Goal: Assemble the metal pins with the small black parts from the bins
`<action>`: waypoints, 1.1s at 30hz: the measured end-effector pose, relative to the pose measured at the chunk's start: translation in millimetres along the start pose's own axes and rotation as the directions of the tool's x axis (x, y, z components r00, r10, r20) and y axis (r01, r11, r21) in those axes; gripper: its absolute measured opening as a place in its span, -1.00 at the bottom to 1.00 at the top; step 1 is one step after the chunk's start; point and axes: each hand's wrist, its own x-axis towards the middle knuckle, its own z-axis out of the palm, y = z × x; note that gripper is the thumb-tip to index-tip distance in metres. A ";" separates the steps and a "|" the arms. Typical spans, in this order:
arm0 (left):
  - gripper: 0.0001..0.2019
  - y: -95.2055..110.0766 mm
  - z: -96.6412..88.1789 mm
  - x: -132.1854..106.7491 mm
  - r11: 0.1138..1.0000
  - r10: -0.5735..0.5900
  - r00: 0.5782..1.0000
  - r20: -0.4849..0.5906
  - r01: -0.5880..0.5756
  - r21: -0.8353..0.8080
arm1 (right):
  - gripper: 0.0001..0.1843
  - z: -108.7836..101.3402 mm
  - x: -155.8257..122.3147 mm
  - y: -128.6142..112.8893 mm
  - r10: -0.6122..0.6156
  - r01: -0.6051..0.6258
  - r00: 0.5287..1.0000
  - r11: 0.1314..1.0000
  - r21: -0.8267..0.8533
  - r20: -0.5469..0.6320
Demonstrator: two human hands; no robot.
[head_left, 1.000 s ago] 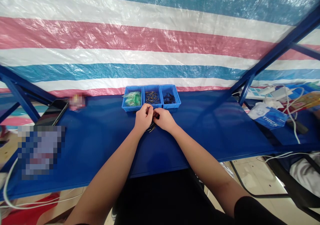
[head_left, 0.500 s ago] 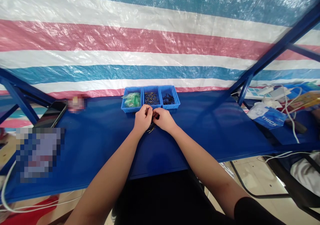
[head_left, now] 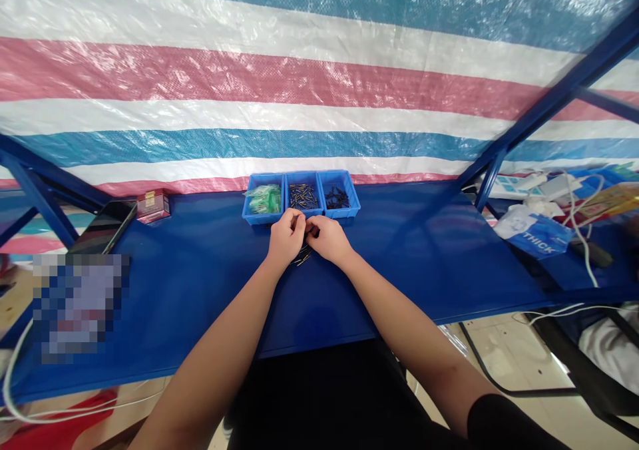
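My left hand [head_left: 286, 238] and my right hand [head_left: 327, 239] meet in front of the blue bins, fingers pinched together. Whatever they hold between the fingertips is too small and too covered to name. Just under them, a few thin dark and brass-coloured pins [head_left: 302, 256] lie on the blue table [head_left: 319, 303]. Behind stand three joined blue bins. The left one holds green-and-clear plastic bags [head_left: 264, 200], the middle one many dark-and-brass pins [head_left: 302, 196], and the right one small black parts [head_left: 337, 198].
At the left lie a dark phone [head_left: 102, 227], a small red box [head_left: 152, 206] and a blurred-out flat item [head_left: 82, 307]. A blue packet [head_left: 534, 229], white cables and other clutter fill the right side. Blue metal struts [head_left: 519, 120] slant up at both ends before a striped sheet [head_left: 299, 117].
My hands stay pinched together at nearly the same spot, with only a slight shift of the fingers. The bins and the pins on the table look unchanged.
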 end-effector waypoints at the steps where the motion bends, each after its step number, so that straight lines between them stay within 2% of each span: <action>1: -0.74 0.1 0.0 0.1 1.000 -0.001 1.000 0.000 0.001 0.000 | -0.82 -0.2 -0.1 -0.4 0.005 -0.005 1.000 1.000 -0.001 0.000; 7: -0.73 0.1 0.0 0.2 1.000 -0.002 1.000 0.000 0.002 0.012 | -0.76 -3.4 -0.7 -4.3 0.024 -0.023 0.999 0.999 0.031 -0.037; 12: -0.72 -0.1 0.4 -0.2 1.000 0.004 1.000 -0.001 -0.004 0.003 | -0.70 -4.9 -0.6 -4.6 0.038 -0.025 0.991 0.995 0.096 -0.129; 19: -0.72 -1.9 1.8 -0.3 1.000 0.003 1.000 0.013 -0.002 -0.020 | -0.69 -3.4 2.7 -1.2 0.149 -0.087 0.954 0.968 0.235 -0.261; 33: -0.80 3.8 -1.0 -0.9 1.000 0.031 0.998 0.061 -0.031 -0.005 | -0.75 -0.8 2.4 -4.2 0.136 -0.007 0.936 0.930 0.368 -0.325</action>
